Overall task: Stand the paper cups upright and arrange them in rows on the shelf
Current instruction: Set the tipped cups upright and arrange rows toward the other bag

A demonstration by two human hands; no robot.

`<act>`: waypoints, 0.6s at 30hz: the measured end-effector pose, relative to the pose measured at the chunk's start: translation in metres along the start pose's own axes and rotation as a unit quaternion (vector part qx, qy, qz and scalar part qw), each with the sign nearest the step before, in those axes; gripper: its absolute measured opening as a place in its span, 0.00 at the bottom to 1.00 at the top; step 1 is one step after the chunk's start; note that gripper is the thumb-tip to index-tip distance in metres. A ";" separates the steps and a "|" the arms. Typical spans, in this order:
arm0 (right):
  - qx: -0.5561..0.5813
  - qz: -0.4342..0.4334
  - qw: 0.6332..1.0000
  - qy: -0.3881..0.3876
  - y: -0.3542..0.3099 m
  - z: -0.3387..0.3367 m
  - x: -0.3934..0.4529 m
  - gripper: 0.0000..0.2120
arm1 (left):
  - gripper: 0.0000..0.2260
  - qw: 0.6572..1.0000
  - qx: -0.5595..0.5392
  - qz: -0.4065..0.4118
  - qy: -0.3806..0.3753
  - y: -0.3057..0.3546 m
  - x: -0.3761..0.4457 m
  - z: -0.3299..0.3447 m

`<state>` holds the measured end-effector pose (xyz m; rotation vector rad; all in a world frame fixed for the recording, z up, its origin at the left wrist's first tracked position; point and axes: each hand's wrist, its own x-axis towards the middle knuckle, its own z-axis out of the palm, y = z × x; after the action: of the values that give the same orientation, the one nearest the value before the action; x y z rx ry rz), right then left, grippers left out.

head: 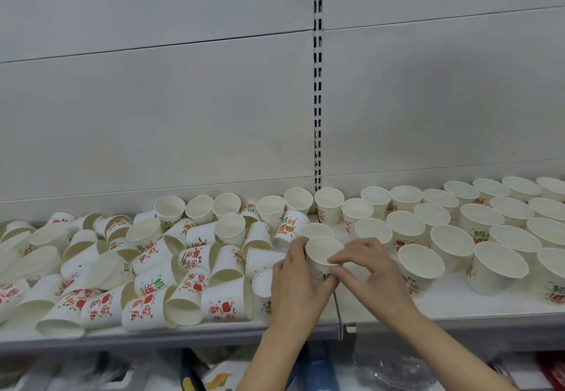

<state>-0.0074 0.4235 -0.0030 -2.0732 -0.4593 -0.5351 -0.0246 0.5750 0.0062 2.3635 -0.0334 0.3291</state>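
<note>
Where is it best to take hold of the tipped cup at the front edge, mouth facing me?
Pinch the tipped cup by its upper side wall, coming from above. It lies on its side between close neighbours, so only the top wall is free; a light grip avoids crushing the paper.

Back wall (153, 100): pale grey panels with horizontal seams. A slotted upright (318, 85) runs down between two panel sections. Light is even and flat, with a soft shadow on the right panels. Below the front edge (122, 340), a lower level holds blurred goods, possibly bagged packages (394, 372).
</note>
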 end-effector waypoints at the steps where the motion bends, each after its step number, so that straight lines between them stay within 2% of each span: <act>1: -0.011 -0.005 1.000 0.012 0.003 0.001 -0.002 0.04 | 0.33 1.000 -0.005 0.009 -0.010 0.001 -0.001 0.000; 4: -0.085 -0.052 0.994 0.052 0.016 -0.003 -0.004 0.08 | 0.36 0.992 0.092 0.090 0.002 -0.008 -0.003 -0.012; 6: -0.170 -0.095 0.978 0.076 0.027 -0.008 -0.006 0.10 | 0.31 0.973 0.181 0.136 0.038 -0.023 -0.008 -0.028; 7: -0.207 -0.109 0.969 0.081 0.033 -0.010 -0.008 0.09 | 0.27 0.967 0.215 0.132 0.046 -0.032 -0.010 -0.035; 11: -0.297 -0.138 0.943 0.060 0.050 -0.006 -0.010 0.01 | 0.18 0.959 0.262 0.108 -0.013 -0.047 -0.019 -0.054; 12: -0.306 -0.137 0.940 0.058 0.052 -0.003 -0.008 0.03 | 0.17 0.958 0.263 0.113 -0.019 -0.046 -0.018 -0.055; 16: -0.306 -0.118 0.940 0.095 0.042 0.001 -0.013 0.08 | 0.26 0.936 0.325 0.117 -0.062 -0.044 -0.012 -0.056; 18: -0.289 -0.112 0.943 0.124 0.030 0.003 -0.024 0.10 | 0.27 0.914 0.369 0.139 -0.090 -0.048 -0.007 -0.057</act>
<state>-0.0113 0.4085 -0.0381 -2.4701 -0.4232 -1.1651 -0.0387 0.6483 0.0114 3.1463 -0.4021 0.2873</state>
